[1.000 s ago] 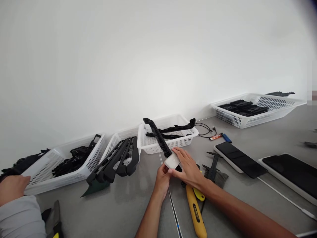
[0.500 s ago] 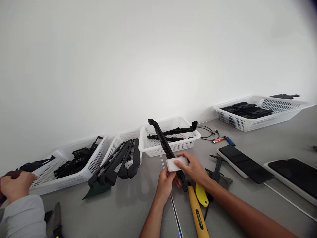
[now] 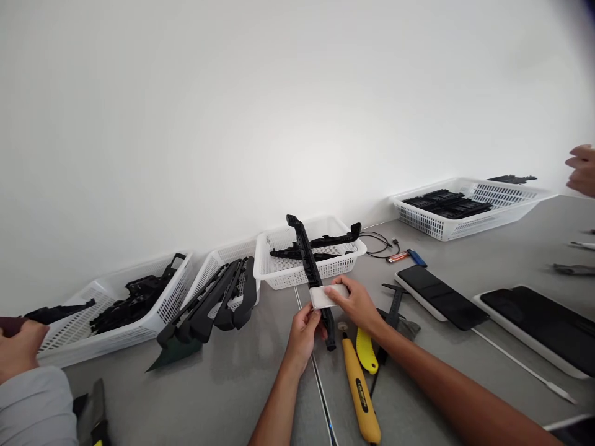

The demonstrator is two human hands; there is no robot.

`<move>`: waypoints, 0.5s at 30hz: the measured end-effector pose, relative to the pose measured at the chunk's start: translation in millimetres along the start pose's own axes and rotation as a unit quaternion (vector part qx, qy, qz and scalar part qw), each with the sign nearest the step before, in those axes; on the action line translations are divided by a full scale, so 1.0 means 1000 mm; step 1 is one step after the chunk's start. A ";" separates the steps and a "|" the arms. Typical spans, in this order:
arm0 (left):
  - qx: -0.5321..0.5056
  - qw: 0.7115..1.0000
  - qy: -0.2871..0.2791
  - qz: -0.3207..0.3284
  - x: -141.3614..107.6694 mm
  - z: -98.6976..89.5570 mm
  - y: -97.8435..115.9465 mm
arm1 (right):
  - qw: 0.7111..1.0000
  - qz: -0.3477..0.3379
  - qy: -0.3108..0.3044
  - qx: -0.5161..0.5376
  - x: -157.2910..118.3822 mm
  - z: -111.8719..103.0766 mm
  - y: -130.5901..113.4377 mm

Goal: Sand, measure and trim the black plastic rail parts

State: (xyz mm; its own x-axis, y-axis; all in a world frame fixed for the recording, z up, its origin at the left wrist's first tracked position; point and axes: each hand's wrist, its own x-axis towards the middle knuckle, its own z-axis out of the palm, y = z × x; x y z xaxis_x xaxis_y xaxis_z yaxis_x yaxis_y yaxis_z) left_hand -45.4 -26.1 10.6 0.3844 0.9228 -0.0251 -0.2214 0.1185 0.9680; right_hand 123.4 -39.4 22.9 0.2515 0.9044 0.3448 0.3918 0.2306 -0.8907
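Observation:
My left hand [image 3: 303, 331] is closed around the lower part of a long black plastic trim piece [image 3: 305, 251], which stands tilted over the table with its far end above a white basket. My right hand [image 3: 356, 302] pinches a flat white rectangular block [image 3: 325, 296] and lays it across the strip just above my left fingers. The block covers a part of the strip. Below my hands lies a yellow-handled tool [image 3: 360, 390], and a bright yellow cutter-like tool [image 3: 366, 351] is beside it, close under my right wrist.
White baskets [image 3: 279, 282] of black plastic parts line the wall. Curved black parts [image 3: 218, 303] lean from one basket. Calipers [image 3: 394, 306], phones [image 3: 441, 296] and a cable [image 3: 383, 244] lie rightward. Other people's hands show at the left [image 3: 21, 350] and far right [image 3: 581, 170].
The view has shifted slightly rightward. The black strip stands a bit more upright in my hands, with the white block still across it. Another person's hand has appeared at the far right.

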 end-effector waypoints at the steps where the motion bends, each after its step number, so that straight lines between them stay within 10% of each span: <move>1: -0.001 1.000 0.003 -0.001 0.000 0.000 0.000 | 1.000 -0.001 -0.003 0.000 0.000 0.000 0.000; 15: -0.103 0.991 0.079 -0.010 0.001 -0.007 0.006 | 0.999 -0.007 -0.038 0.001 0.001 -0.003 -0.003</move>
State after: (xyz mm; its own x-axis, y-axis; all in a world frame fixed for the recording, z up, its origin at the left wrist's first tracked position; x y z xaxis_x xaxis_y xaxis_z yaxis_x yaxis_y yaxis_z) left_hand -52.9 -22.0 14.8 0.2497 0.9634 -0.0975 -0.4005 0.1944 0.8954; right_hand 125.4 -40.0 26.7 0.1779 0.9255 0.3343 0.3930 0.2446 -0.8864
